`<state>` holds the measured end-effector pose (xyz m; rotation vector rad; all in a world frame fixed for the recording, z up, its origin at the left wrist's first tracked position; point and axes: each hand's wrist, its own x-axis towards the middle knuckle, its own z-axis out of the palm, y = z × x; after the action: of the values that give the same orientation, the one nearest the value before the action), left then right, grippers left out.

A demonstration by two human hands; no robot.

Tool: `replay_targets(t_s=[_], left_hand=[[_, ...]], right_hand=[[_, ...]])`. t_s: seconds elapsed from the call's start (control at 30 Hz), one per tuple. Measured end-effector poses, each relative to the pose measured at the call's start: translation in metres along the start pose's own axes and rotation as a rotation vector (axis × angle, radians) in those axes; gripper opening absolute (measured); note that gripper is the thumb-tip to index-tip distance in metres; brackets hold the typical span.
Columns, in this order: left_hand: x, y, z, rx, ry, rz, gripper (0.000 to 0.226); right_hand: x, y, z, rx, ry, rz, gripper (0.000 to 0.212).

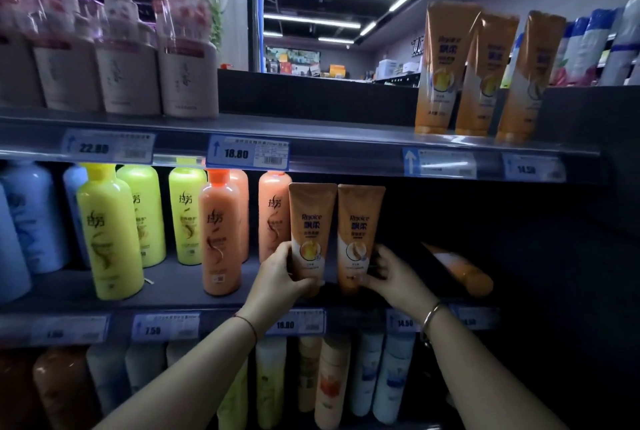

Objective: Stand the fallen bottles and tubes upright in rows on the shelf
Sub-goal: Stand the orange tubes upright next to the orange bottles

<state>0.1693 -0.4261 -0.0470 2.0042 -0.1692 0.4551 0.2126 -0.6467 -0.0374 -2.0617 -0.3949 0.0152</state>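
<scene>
Two orange Rejoice tubes stand upright side by side on the middle shelf [180,286]. My left hand [280,277] grips the lower part of the left tube [310,221]. My right hand [393,273] holds the base of the right tube [358,225]. Further right on the same shelf, a third orange tube [460,268] lies fallen on its side in the dark. Three more orange tubes [481,73] stand slightly tilted on the upper shelf at the right.
Orange bottles [221,232], yellow-green bottles [109,232] and pale blue bottles [33,218] stand left of the tubes. Pink pump bottles [187,55] fill the upper shelf's left. Price tags [247,152] line the shelf edges. More bottles stand on the shelf below.
</scene>
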Motion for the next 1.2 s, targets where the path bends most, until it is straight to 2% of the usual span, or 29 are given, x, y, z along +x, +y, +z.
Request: replay_targets(t_s=[0.17, 0.23, 0.33, 0.4, 0.53, 0.67, 0.87, 1.0, 1.13, 1.2], left_hand=[[-0.009, 0.000, 0.001, -0.052, 0.052, 0.030, 0.082], [-0.016, 0.003, 0.003, -0.013, 0.169, 0.049, 0.079], [-0.026, 0.015, 0.013, 0.036, 0.280, 0.161, 0.059], [-0.026, 0.026, 0.029, 0.067, 0.217, 0.220, 0.044], [-0.020, 0.050, 0.081, 0.036, -0.044, 0.229, 0.030], [0.005, 0.079, 0.147, 0.078, -0.218, 0.150, 0.034], [0.039, 0.110, 0.220, 0.173, -0.283, 0.037, 0.038], [0.048, 0.113, 0.242, 0.211, -0.327, -0.085, 0.066], [0.054, 0.113, 0.248, 0.170, -0.338, -0.098, 0.038], [0.058, 0.117, 0.247, 0.173, -0.380, -0.114, 0.032]], right_hand=[[-0.008, 0.004, -0.006, 0.062, 0.037, -0.029, 0.074], [-0.016, 0.009, -0.015, 0.100, 0.101, -0.044, 0.069], [-0.031, 0.020, -0.035, 0.096, 0.199, -0.081, 0.044], [-0.044, 0.029, -0.049, 0.099, 0.277, -0.093, 0.031], [-0.073, 0.047, -0.081, 0.156, 0.458, -0.088, 0.020], [-0.094, 0.060, -0.112, 0.138, 0.584, -0.057, 0.016], [-0.114, 0.083, -0.134, 0.183, 0.627, 0.002, 0.013], [-0.118, 0.094, -0.143, 0.182, 0.597, 0.011, 0.015], [-0.116, 0.100, -0.147, 0.174, 0.570, -0.010, 0.016], [-0.112, 0.099, -0.147, 0.166, 0.564, -0.030, 0.018]])
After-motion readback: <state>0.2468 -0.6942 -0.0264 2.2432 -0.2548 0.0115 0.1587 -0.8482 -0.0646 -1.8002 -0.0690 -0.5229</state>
